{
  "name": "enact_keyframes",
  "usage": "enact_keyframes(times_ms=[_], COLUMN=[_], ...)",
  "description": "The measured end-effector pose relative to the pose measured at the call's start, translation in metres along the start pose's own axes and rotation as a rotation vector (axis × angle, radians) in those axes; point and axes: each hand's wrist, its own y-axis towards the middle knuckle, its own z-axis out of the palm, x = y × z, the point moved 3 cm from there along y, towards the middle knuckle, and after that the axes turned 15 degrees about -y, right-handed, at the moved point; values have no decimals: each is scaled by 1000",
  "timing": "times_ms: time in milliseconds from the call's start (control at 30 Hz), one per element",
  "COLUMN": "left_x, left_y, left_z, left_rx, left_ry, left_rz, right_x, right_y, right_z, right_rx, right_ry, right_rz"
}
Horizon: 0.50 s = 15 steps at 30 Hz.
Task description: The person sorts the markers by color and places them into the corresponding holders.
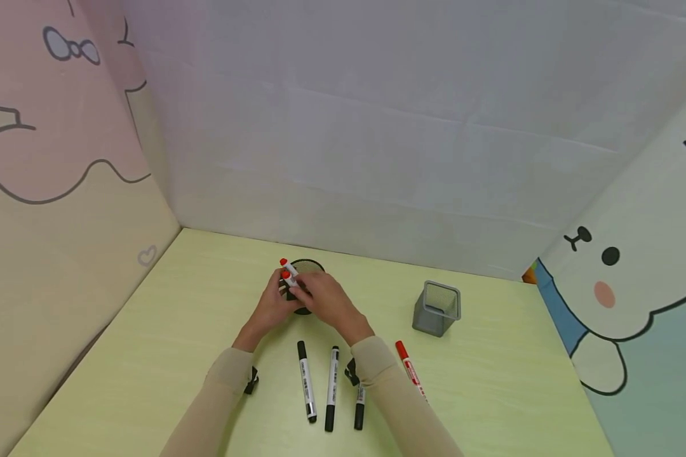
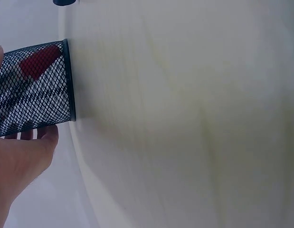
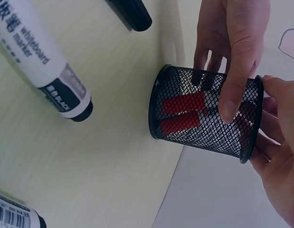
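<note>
My left hand (image 1: 271, 311) grips a round black mesh pen cup (image 3: 189, 80), its thumb across the mesh side. Inside are two red-and-white markers (image 1: 288, 277), red caps down; their red ends stick out over the rim in the head view. The left wrist view shows a red cap through the mesh. My right hand (image 3: 282, 156) is at the cup's rim, beside the markers, its fingers bent and its thumb touching the rim. Whether those fingers pinch a marker is hidden.
Three black-and-white whiteboard markers (image 1: 307, 381) lie in front of the cup, one partly under my right wrist. A red-and-white marker (image 1: 410, 368) lies right of them, partly behind the sleeve. A square grey mesh holder (image 1: 431, 320) stands to the right. Cloth walls (image 1: 349, 158) enclose the table.
</note>
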Motion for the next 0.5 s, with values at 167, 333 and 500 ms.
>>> enact_keyframes(times_ms=[167,333,500], left_x=[0,5,7], left_y=[0,1,2], left_z=[0,-1,-2], left_rx=[-1,-11,-3], left_ry=[-7,21,31], left_rz=[-26,-45,-32], right_x=[-1,-3,-4], right_y=[-1,-4,-9], right_z=[3,2,-1], right_rx=[19,4,-33], right_ry=[-57,-82,-36], right_rz=[7,1,-19])
